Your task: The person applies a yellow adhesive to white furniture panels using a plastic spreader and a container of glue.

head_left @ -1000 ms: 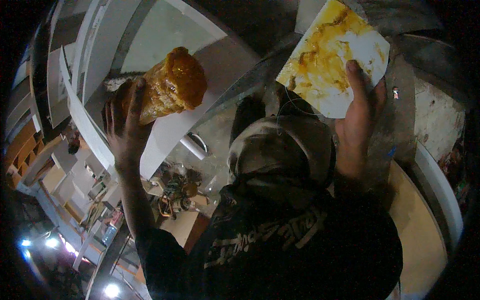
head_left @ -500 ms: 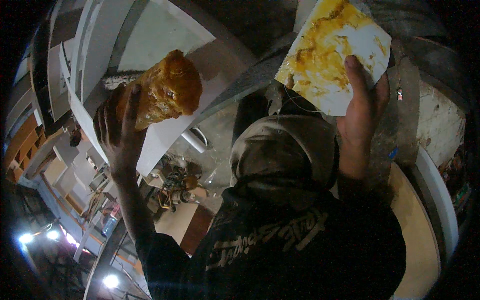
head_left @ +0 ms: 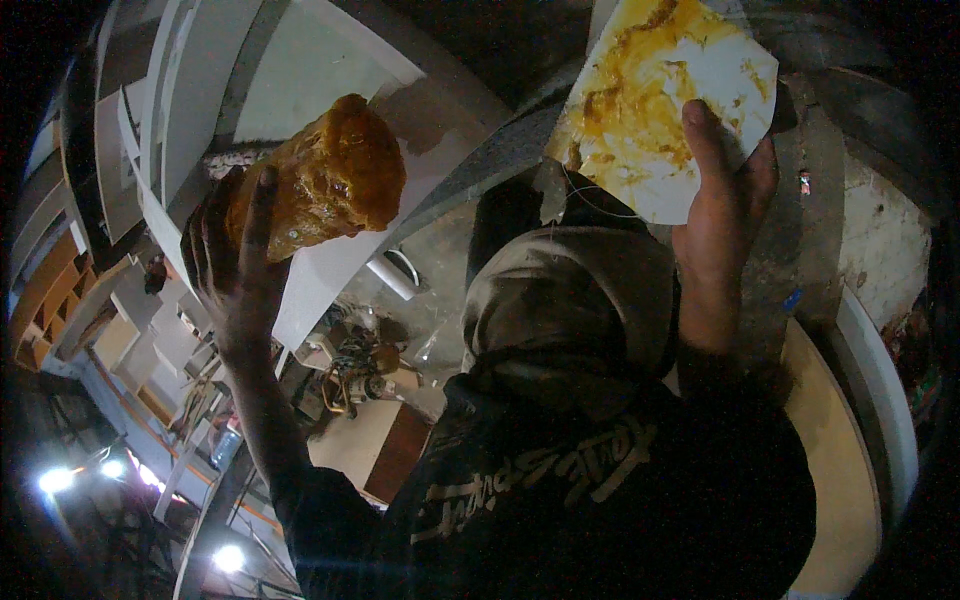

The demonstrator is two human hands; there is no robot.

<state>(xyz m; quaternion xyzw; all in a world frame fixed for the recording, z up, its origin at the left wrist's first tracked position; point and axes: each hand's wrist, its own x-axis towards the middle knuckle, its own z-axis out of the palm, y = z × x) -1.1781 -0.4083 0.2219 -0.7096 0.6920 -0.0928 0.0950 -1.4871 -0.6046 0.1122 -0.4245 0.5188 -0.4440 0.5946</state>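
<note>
My left hand (head_left: 228,265) is raised on the left, its fingers wrapped round a chunky, roughly cylindrical object (head_left: 335,180) coated in glossy amber glue. The wide, lumpy end of this object points up and to the right; what lies under the coating cannot be told. On the upper right, my right hand (head_left: 722,205) grips a flat white glue spreader (head_left: 672,110), thumb across its face. Thick yellow-brown glue is smeared over most of that face. A thin strand hangs near the spreader's lower left edge. The two hands are well apart.
A large white panel (head_left: 325,275) stands beside and behind my left hand. Below it are a compressor-like machine (head_left: 350,375) and a wooden box (head_left: 380,450). Curved panels (head_left: 825,430) lean at the right. Stacked boards and bright lamps (head_left: 228,558) fill the left.
The spreader has tilted slightly and shifted a little to the left with my right hand. My left hand has hardly moved and keeps its hold on the glue-coated object.
</note>
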